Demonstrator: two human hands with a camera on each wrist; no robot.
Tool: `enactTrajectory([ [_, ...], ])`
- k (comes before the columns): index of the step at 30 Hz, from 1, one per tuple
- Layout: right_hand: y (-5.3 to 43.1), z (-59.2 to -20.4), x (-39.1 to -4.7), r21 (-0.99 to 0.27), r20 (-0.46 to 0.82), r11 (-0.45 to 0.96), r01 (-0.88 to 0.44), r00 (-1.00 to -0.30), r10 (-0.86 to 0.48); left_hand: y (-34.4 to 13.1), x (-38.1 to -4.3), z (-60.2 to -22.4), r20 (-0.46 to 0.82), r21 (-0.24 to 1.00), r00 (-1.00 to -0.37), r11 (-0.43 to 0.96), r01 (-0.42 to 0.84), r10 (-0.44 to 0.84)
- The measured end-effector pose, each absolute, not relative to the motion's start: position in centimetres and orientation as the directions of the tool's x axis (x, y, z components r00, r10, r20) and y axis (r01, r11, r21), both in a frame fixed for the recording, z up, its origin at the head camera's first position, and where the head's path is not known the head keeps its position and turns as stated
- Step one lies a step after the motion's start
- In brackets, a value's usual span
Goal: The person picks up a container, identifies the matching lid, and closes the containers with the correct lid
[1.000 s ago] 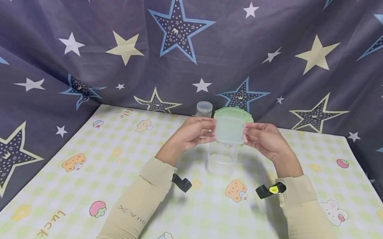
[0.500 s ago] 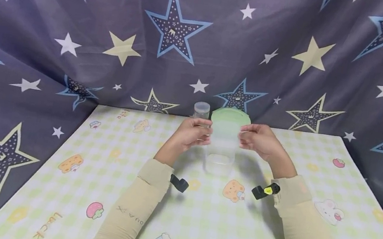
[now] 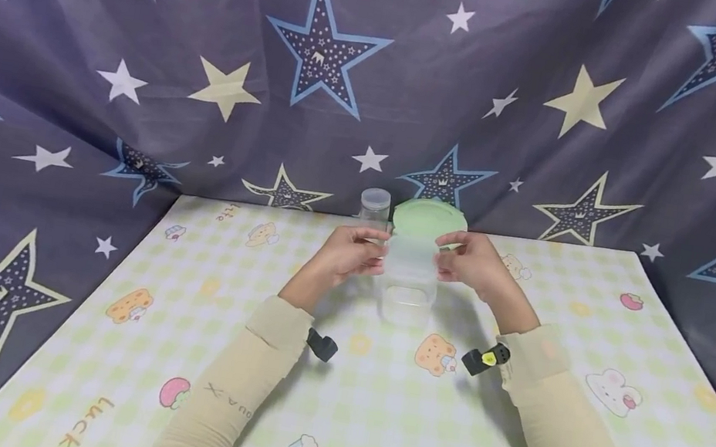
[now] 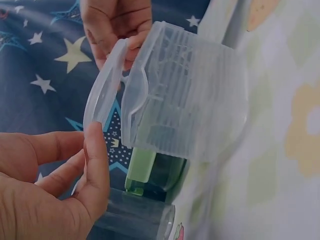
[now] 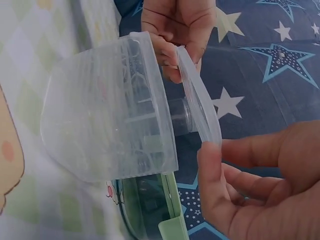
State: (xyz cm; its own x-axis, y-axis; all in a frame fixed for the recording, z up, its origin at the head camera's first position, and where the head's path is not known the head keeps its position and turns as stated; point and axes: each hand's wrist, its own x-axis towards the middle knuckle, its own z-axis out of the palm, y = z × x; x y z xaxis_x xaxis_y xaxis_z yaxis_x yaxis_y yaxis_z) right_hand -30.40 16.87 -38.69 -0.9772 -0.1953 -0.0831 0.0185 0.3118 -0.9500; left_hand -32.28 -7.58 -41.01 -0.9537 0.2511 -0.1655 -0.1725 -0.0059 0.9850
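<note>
A translucent lid point(image 4: 106, 82) is held between both hands, just over the mouth of a clear, ribbed plastic container point(image 3: 405, 308) standing on the table. In the wrist views a gap shows between lid and rim. My left hand point(image 3: 353, 252) pinches the lid's left edge with thumb and fingers; my right hand point(image 3: 473, 269) pinches the opposite edge, its grip clearest in the right wrist view, where the lid point(image 5: 200, 97) tilts slightly against the rim. From the head view, the lid blurs into the container below it.
Right behind the container stands a clear box with a green lid point(image 3: 429, 219). A small clear jar point(image 3: 375, 207) is at the back left, close to my left fingers. The checked tablecloth point(image 3: 224, 359) ends at a star-patterned curtain point(image 3: 328, 148).
Both hands have brought the lid down a little, closer to the container's mouth. The head view has shifted slightly. Container, green-lidded box and jar keep their places.
</note>
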Motion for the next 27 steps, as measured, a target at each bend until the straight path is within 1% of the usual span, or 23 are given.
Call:
enactTrajectory([
  [6,16.9,-38.6,-30.1,-0.923,-0.068,0.385,-0.019,-0.975,-0.212,-7.6,-32.1,-40.9,-0.185,0.983,-0.946,0.037,-0.182,0.265],
  [11,17.2,-38.9,-30.0,-0.891,-0.098,0.453,-0.028,-0.963,-0.253,-7.6,-31.9,-41.0,-0.204,0.979,-0.938,0.032,-0.204,0.282],
  [16,17.5,-39.2,-29.7,-0.843,-0.098,0.532,-0.084,-0.947,-0.305,-7.8,-31.4,-41.0,-0.192,0.981,-0.934,0.063,-0.182,0.3],
  [22,17.6,-39.1,-29.1,-0.808,-0.089,0.573,-0.135,-0.934,-0.346,-8.0,-31.1,-41.2,-0.204,0.978,-0.927,0.111,-0.177,0.314],
  [27,17.6,-39.0,-28.7,-0.781,-0.082,0.604,-0.159,-0.932,-0.352,-8.0,-30.9,-41.4,-0.204,0.977,-0.925,0.128,-0.171,0.32],
])
